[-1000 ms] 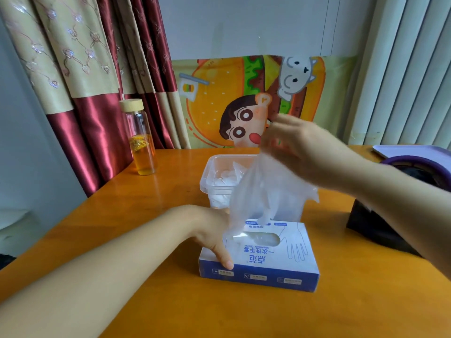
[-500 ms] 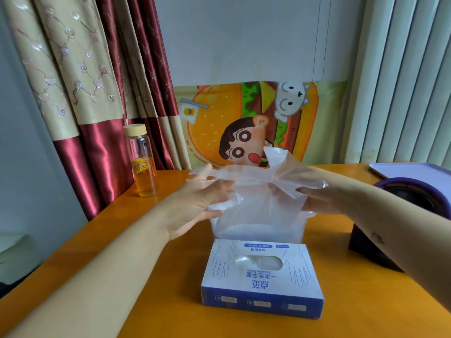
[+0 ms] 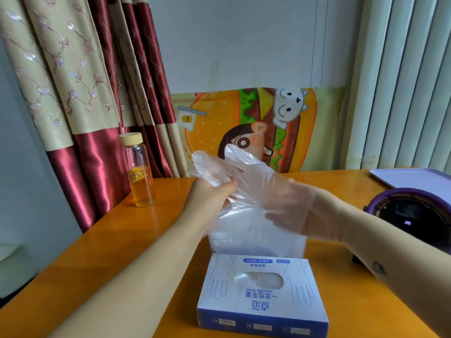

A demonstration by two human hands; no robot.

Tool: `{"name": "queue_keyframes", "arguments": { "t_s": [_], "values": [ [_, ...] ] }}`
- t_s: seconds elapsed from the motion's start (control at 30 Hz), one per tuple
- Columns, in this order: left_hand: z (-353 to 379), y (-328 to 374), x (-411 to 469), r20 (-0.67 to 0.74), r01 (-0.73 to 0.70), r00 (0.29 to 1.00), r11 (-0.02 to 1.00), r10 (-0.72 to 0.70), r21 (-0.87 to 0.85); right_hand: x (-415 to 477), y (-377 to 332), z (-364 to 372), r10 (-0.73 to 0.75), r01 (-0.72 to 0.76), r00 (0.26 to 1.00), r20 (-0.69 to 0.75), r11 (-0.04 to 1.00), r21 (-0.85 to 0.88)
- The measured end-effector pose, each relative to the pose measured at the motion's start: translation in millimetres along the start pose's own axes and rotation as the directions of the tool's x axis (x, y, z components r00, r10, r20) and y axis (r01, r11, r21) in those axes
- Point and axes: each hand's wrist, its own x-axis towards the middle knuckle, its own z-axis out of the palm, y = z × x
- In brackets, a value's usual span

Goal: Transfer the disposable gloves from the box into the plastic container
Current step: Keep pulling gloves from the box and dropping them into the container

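Glove (image 3: 245,165) now drapes over open-fingered right hand (image 3: 290,206), while left hand (image 3: 210,200) has closed in, pinching it.

We see soft, even daylight, brightest at the blinds (image 3: 410,81) on the right. The table (image 3: 102,242) carries a mild sheen and faint shadows. Wide-angle bending leans the edges; detail looks slightly smeared.

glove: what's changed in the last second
The left hand let go of the box and now grips the glove, which the right hand lifted clear; it now drapes over that hand above the container. Box and bottle stayed put.
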Motion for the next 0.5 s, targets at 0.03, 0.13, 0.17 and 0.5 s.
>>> {"name": "queue_keyframes", "arguments": {
  "t_s": [0.03,0.13,0.17,0.5],
  "values": [
    [1,0,3,-0.015,0.027,1.000,1.000,-0.027,-0.005,-4,-2,0,-0.027,0.030,0.997,-0.066,0.998,0.053],
    [2,-1,12,-0.032,0.092,0.995,0.994,-0.094,-0.055,-15,-5,4,-0.164,0.178,0.959,-0.232,0.983,0.039],
    [3,-2,15,-0.032,0.114,0.993,0.991,-0.116,-0.067,-15,-1,3,-0.239,0.233,0.942,-0.236,0.971,-0.053],
    [11,-17,36,-0.006,0.178,0.984,0.980,-0.179,-0.090,20,1,-3,-0.524,0.201,0.850,-0.056,0.421,-0.884]
  ]
}}
